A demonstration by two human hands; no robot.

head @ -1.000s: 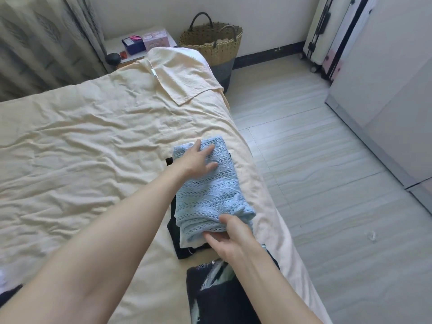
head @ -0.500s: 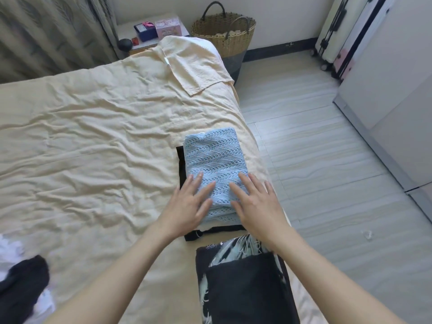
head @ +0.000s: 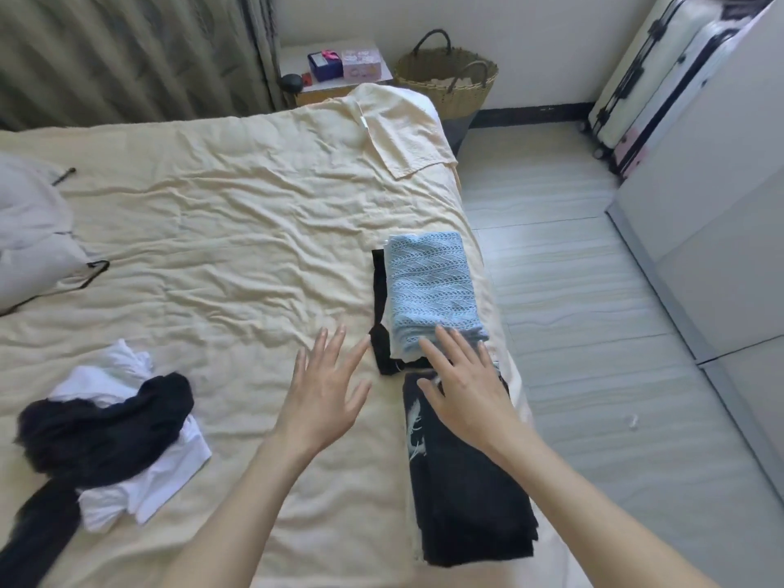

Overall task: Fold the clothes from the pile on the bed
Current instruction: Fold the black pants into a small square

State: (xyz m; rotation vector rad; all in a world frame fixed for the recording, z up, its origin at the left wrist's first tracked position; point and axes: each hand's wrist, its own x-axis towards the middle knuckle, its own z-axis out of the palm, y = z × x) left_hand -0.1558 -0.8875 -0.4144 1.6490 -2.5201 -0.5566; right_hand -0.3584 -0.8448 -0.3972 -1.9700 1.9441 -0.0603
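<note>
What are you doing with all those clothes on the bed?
A person is folding laundry on a bed with a cream sheet. A folded light blue knit top lies on a folded black garment near the bed's edge, beside another folded black garment with a white feather print. The left hand and right hand are open and hold nothing. A crumpled pile of black and white clothes is not yet folded.

No text, label, brand or number can be read here. The pink box (head: pixel 360 63) and the blue box (head: pixel 325 65) on the bedside table (head: pixel 339 83) have some print, but it is too small and blurred. The white tag (head: pixel 364 120) on the bed sheet (head: pixel 220 231) shows no readable letters.
</note>
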